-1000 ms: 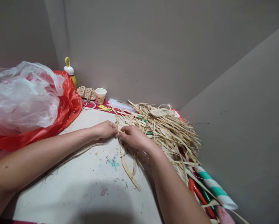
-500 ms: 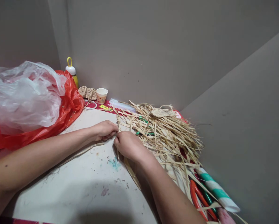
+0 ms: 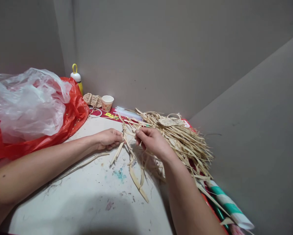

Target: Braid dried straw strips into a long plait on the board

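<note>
My left hand [image 3: 111,138] pinches a knotted length of dry straw strips [image 3: 136,180] between thumb and fingers. Its loose ends hang down over the white board [image 3: 87,189]. Just to the right, my right hand [image 3: 153,142] is closed at the fingertips, with a thin pale strip running from them toward the left hand. Its lower fingers are curled and partly hidden. Behind and beside the right hand lies a large heap of dry straw [image 3: 185,140], with a small woven straw piece [image 3: 170,121] on top.
On the left are a clear plastic bag [image 3: 33,104] and a red bag [image 3: 77,111]. Along the back stand a yellow-and-white bottle [image 3: 75,77], a woven straw sole [image 3: 92,100], a paper cup [image 3: 107,103] and white sticks [image 3: 128,113]. A green-and-white striped roll [image 3: 231,204] lies at right, by the grey wall [image 3: 148,58].
My right hand has drawn away from the left, to the right and slightly up. The straw strips between and below the hands now show. My left hand has barely moved.
</note>
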A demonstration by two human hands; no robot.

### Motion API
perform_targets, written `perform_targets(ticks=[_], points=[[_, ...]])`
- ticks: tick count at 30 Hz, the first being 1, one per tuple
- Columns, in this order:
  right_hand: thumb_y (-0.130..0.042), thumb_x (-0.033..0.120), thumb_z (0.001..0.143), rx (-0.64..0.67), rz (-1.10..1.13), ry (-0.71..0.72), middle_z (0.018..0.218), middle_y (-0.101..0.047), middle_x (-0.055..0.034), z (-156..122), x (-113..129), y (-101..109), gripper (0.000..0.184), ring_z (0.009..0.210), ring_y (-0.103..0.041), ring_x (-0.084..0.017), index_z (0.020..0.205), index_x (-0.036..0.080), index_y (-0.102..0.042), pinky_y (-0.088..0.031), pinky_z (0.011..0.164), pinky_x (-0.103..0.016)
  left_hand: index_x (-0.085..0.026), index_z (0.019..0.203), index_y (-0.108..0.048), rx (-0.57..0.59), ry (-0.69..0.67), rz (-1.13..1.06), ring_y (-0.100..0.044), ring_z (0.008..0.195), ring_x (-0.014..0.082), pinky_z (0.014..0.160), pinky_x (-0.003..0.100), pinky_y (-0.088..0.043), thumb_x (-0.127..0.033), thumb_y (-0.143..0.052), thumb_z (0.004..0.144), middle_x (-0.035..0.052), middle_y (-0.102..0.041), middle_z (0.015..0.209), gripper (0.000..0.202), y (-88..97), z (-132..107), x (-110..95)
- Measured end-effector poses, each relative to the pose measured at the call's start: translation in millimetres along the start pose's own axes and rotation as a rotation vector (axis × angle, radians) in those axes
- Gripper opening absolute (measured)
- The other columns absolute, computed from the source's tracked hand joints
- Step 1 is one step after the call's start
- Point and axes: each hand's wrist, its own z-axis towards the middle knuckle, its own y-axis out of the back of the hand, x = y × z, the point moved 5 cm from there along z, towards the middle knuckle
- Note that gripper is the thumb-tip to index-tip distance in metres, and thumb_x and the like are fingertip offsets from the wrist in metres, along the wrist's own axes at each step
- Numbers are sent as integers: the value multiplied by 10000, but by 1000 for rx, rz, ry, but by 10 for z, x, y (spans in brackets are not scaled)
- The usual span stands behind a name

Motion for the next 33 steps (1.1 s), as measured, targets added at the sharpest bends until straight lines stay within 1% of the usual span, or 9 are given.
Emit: perform_targets(ticks=[3, 9, 14, 17, 19, 21, 26, 30, 33], points=[[-493, 263, 795, 24, 110, -53, 648, -629, -17, 97, -129, -103, 191, 368, -437, -59, 664, 143, -565, -331, 382, -189, -173, 641, -462, 25, 5, -2, -167, 331, 18, 360, 192, -66, -245, -585, 724, -93, -302, 415, 165, -2, 10, 8], [-477, 322, 816, 186, 157, -106, 488, -528, 24, 88, -171, -346, 288, 342, -360, -53, 598, 145, -540, -260, 353, -188, -161, 682, -507, 59, -47, 62, -166, 335, 27, 356, 200, -89, -321, -559, 763, -93, -291, 427, 186, -6, 3, 2], [-521, 305, 768, 230, 177, -111, 426, -369, 76, 136, -253, -382, 281, 365, -254, -36, 536, 152, -481, -174, 356, -180, -160, 708, -533, -15, -98, 177, -191, 333, 38, 353, 201, -109, -361, -563, 754, -96, -300, 425, 208, 8, 49, 37], [-504, 302, 755, 268, 219, -136, 427, -325, 84, 163, -323, -416, 249, 357, -226, -37, 554, 154, -501, -149, 340, -180, -131, 732, -588, -28, -183, 289, -307, 401, 44, 402, 180, -220, -337, -546, 751, -66, -409, 487, 211, -4, 76, 26], [-497, 293, 741, 278, 251, -159, 428, -306, 88, 169, -354, -445, 228, 346, -213, -36, 555, 162, -490, -141, 327, -179, -126, 686, -587, -57, -249, 391, -380, 477, 55, 458, 173, -280, -300, -534, 741, -45, -479, 548, 190, -5, 69, -5], [-487, 266, 723, 270, 285, -182, 427, -298, 89, 170, -370, -475, 200, 338, -205, -34, 549, 170, -467, -135, 319, -176, -135, 611, -549, -97, -264, 483, -377, 481, 58, 458, 173, -278, -260, -521, 725, -48, -469, 530, 171, 5, 45, -27], [-478, 201, 673, 240, 362, -208, 405, -316, 84, 181, -377, -561, 177, 324, -210, -31, 507, 176, -425, -133, 322, -178, -161, 511, -470, -31, -56, 393, -271, 312, 66, 341, 200, -227, -196, -412, 729, -45, -365, 359, 228, -20, -23, 18], [-493, 220, 669, 260, 436, -221, 384, -308, 84, 174, -362, -599, 208, 315, -216, -37, 488, 186, -397, -114, 324, -186, -138, 642, -517, 12, 94, 198, -440, 321, 110, 371, 233, -397, -148, -389, 721, 33, -555, 450, 151, -111, -60, 65], [-493, 251, 675, 315, 509, -227, 377, -277, 90, 142, -316, -600, 256, 316, -197, -39, 474, 196, -346, -99, 332, -191, -133, 790, -519, 10, 89, 156, -535, 392, 116, 386, 231, -441, -174, -403, 770, 54, -638, 635, 125, -193, -76, 86]])
